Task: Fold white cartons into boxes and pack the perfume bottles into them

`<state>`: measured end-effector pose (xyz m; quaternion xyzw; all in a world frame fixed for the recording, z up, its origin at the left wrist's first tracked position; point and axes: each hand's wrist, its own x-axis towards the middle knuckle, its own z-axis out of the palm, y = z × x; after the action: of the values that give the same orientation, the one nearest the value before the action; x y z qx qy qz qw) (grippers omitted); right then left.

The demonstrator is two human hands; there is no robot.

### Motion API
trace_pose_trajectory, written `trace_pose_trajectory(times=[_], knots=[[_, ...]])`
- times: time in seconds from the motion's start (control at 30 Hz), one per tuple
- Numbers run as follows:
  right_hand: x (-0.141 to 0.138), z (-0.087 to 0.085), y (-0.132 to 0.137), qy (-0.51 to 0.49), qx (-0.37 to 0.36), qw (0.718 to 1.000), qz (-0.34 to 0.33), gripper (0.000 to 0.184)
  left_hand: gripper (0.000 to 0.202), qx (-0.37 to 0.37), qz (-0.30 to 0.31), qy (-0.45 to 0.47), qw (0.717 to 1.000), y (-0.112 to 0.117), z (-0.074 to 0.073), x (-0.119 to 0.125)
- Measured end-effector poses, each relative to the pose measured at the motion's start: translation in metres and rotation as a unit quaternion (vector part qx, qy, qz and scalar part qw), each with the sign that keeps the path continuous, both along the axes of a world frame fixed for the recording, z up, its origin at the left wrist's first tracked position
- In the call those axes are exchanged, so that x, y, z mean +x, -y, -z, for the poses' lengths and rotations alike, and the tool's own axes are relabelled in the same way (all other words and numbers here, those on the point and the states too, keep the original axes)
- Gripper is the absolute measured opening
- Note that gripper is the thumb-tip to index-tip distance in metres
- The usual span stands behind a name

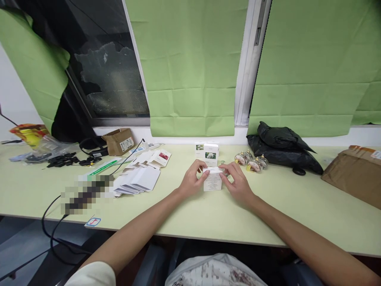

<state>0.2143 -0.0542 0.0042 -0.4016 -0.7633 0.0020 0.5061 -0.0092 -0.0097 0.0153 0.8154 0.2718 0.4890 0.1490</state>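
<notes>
A small white printed box (212, 183) stands upright on the table in front of me. My left hand (193, 179) pinches its top left edge between thumb and fingers. From the other side, my right hand (237, 182) grips the top right edge the same way. Just behind it stand white boxes with a white-flower picture (211, 155). Part of a clear glass bottle (223, 163) shows behind my right fingers. Farther right lie several round glass bottles with gold-coloured parts (254, 163).
Flattened white cartons (141, 179) lie in a pile to the left. Behind them are an open brown box (119, 142), a power strip and cables. A black plastic bag (282, 149) and a large brown carton (354, 172) sit at the right.
</notes>
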Motion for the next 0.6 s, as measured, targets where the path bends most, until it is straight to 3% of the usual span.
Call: trace_pose_trajectory(times=[0.1, 0.33, 0.6], knots=[[0.0006, 0.0028, -0.0005, -0.012, -0.044, 0.999, -0.014, 0.026, 0.023, -0.044, 0.001, 0.008, 0.999, 0.0006, -0.0002, 0.0001], [0.0002, 0.0009, 0.0011, -0.049, -0.097, 0.994, -0.012, 0.039, 0.034, -0.066, 0.003, 0.021, 0.998, -0.0007, 0.0017, -0.0032], [0.0008, 0.0009, 0.0027, -0.033, -0.121, 0.990, -0.059, 0.050, 0.022, -0.046, 0.022, 0.014, 0.999, 0.0001, 0.0061, -0.0005]])
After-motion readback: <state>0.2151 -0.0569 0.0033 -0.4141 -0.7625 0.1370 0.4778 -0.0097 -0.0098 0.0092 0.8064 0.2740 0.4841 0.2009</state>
